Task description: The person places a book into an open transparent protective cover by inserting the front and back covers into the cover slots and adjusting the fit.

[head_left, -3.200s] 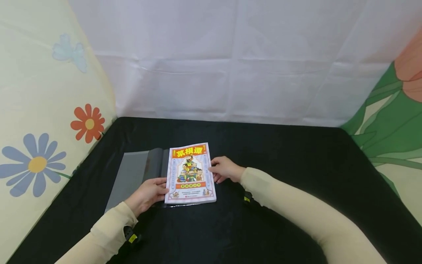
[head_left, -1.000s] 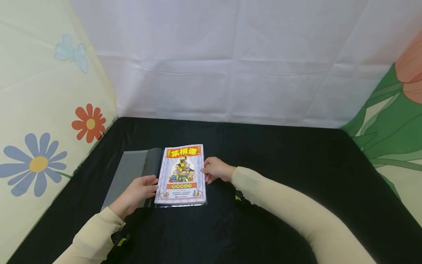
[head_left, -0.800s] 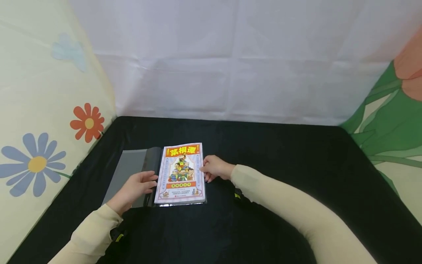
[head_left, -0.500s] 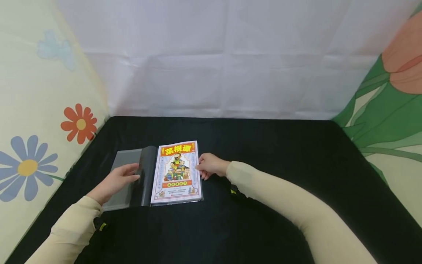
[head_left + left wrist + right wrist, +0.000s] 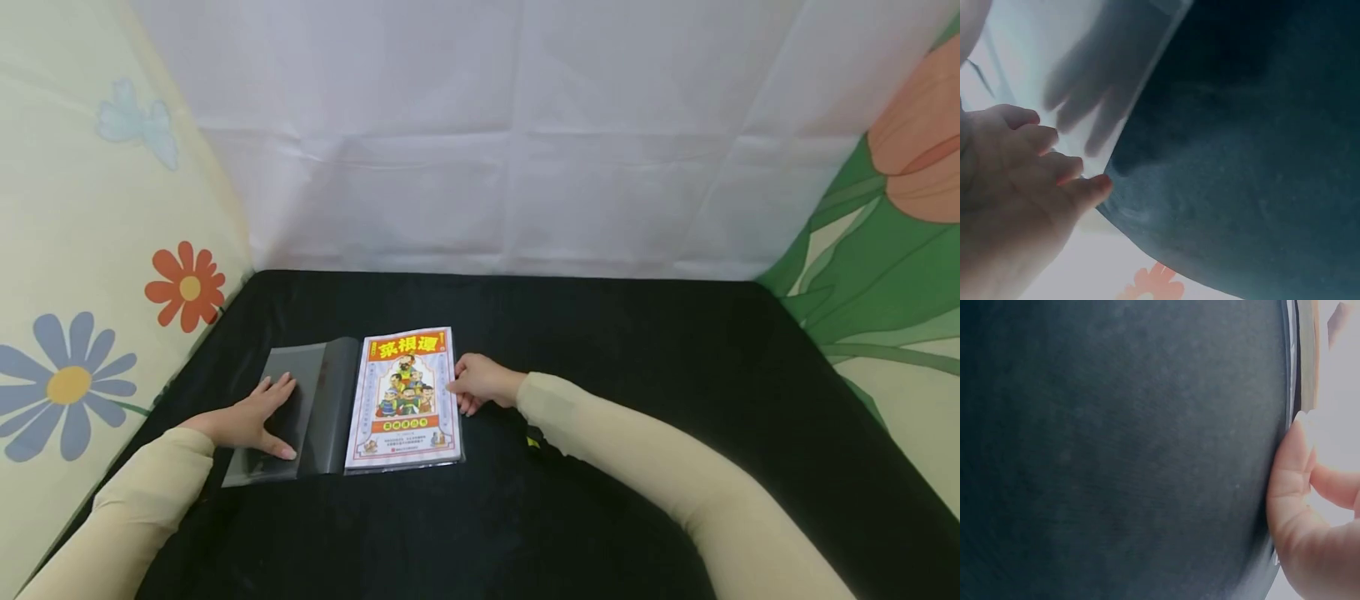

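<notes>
One book (image 5: 405,398) lies between the spread left hand (image 5: 247,419) and right hand (image 5: 485,381) pinching it.

Head view: light soft, even; white backdrop (image 5: 600,142) pale, faint shadow at left; black cloth (image 5: 622,367) swallows detail. Left wrist view hazy; glossy sheet (image 5: 1097,81) shows dark double of my left hand (image 5: 1022,175), cloth edge bows. Right wrist view: glare bleaches background beside my right hand (image 5: 1304,512).
</notes>
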Tool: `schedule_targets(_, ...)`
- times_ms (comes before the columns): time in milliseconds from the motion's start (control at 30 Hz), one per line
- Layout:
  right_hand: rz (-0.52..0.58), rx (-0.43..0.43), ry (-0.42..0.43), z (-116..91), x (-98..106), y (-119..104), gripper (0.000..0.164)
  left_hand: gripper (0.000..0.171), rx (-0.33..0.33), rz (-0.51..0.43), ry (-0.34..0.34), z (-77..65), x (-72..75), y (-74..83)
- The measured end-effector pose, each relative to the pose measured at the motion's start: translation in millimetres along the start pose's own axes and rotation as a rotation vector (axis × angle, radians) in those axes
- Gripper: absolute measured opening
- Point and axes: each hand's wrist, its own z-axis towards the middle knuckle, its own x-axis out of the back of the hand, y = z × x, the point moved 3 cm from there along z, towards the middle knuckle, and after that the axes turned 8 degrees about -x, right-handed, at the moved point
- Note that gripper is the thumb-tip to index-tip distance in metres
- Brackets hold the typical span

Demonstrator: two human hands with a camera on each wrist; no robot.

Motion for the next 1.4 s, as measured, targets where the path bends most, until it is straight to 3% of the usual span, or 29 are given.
schedule_targets(300,-0.003,0.002,0.004,0,0,0,0.017,0.12,-0.043,0.023,0.037,8.5,-7.5,-0.5)
schedule_targets(567,0.0,0.011,-0.003,-3,-1,2,0.019,0.118,-0.01,0.093,0.065,11.9,-10.2,6.2)
schedule_targets(733,0.002,0.018,0.012,-3,0,2,0.02,0.117,0.017,0.039,0.044,14.9,-10.8,13.8)
schedule_targets(1000,0.0,0.03,0.034,-6,-3,3,0.035,0.117,0.024,0.036,0.006,15.8,-9.4,15.6)
schedule_targets(1200,-0.09,0.104,0.089,-14,-10,-1,0.044,0.117,0.017,0.048,-0.02,13.8,-7.4,15.1)
schedule_targets(1400,-0.139,0.254,0.192,-24,-15,-16,0.048,0.116,0.017,0.061,-0.028,14.7,-6.0,17.1)
